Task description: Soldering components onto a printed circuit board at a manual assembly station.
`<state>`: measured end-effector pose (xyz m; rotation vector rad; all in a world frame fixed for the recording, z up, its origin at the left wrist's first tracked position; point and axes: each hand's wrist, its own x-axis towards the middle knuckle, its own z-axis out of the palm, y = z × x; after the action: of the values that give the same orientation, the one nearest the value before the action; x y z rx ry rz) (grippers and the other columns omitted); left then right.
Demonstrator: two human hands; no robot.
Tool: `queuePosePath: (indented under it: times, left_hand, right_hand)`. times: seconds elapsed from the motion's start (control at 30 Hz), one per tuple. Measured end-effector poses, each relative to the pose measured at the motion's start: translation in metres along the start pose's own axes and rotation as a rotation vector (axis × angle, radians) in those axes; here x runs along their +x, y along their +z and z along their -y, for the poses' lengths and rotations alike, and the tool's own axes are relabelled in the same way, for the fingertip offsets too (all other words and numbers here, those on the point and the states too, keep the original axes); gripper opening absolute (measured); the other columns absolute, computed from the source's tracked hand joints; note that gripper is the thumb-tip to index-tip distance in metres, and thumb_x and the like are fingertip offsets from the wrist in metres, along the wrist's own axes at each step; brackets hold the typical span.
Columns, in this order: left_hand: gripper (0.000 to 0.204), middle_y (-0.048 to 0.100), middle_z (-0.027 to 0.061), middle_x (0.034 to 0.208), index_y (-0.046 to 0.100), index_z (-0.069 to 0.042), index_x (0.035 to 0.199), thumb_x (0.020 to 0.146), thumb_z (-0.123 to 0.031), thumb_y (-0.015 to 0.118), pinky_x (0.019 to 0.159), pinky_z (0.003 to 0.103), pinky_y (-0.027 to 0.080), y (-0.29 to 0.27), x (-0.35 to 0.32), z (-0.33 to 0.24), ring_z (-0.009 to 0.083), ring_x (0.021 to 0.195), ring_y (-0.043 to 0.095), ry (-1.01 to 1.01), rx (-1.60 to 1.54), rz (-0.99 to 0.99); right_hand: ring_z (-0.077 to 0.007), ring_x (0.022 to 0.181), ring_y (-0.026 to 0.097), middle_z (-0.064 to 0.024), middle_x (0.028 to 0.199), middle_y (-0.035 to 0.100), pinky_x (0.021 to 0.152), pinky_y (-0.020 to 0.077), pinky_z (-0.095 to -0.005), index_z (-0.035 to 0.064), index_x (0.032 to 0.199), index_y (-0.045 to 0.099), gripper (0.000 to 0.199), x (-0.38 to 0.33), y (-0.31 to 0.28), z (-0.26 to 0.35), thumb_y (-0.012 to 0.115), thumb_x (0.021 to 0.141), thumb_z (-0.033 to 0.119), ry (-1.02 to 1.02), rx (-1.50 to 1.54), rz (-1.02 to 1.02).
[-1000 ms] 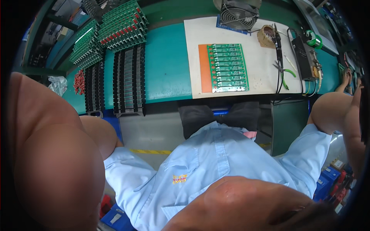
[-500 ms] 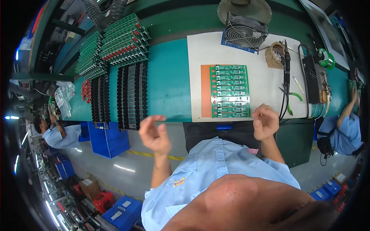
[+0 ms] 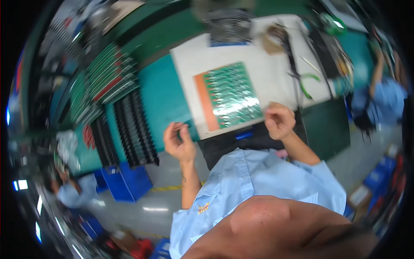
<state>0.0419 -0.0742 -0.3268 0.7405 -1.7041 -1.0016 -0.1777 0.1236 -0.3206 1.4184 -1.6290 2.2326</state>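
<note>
Head view: a flat teal worktop [image 3: 161, 88] carries a rectangular white sheet [image 3: 269, 71]. On the sheet lies a rectangular green circuit-board panel [image 3: 233, 97], beside a visible orange strip [image 3: 206, 103]. Black slotted racks [image 3: 136, 127] stand to the left, near stacked green circuit boards [image 3: 113, 75]. Left hand [image 3: 180, 140]: half open, fingers curled, at the worktop's front edge, no item visible in it. Right hand [image 3: 279, 120]: half open, fingers bent, just beside the panel's near right corner, no item visible in its grasp
</note>
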Motion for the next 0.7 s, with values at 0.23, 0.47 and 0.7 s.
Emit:
queuePosePath:
  times: [0.23, 0.47, 0.7]
  left_hand:
    - [0.028, 0.063, 0.0142, 0.104, 0.053, -0.001, 0.125, 0.099, -0.005, 0.058, 0.081, 0.033, 0.055, 0.004, -0.003, 0.005, 0.0225, 0.085, 0.064, 0.095, 0.022, 0.001]
    - [0.025, 0.052, 0.0080, 0.081, 0.050, -0.003, 0.102, 0.106, -0.028, 0.048, 0.064, 0.030, 0.045, 0.011, -0.025, -0.013, 0.0201, 0.070, 0.049, 0.686, -0.009, 0.059]
    - [0.028, 0.063, 0.0092, 0.082, 0.064, 0.008, 0.104, 0.097, -0.019, 0.064, 0.065, 0.030, 0.048, 0.075, -0.105, 0.015, 0.0193, 0.068, 0.056, 0.036, 0.278, 0.989]
  right_hand:
    - [-0.0168, 0.051, 0.047, -0.0029, 0.069, 0.058, 0.048, 0.0396, -0.0274, 0.0027, 0.092, 0.066, 0.006, -0.077, -0.006, 0.027, 0.066, 0.086, 0.005, 0.003, 0.028, 0.271]
    - [-0.0327, 0.074, 0.063, -0.0154, 0.084, 0.067, 0.070, 0.0508, -0.0405, -0.0007, 0.092, 0.063, 0.015, -0.157, -0.059, -0.050, 0.060, 0.093, 0.015, 0.733, -0.493, -0.030]
    - [-0.0383, 0.086, 0.063, -0.0185, 0.099, 0.067, 0.080, 0.0527, -0.0420, 0.0000, 0.105, 0.064, 0.023, -0.188, -0.068, -0.161, 0.058, 0.093, 0.020, 0.598, -0.707, -0.053]
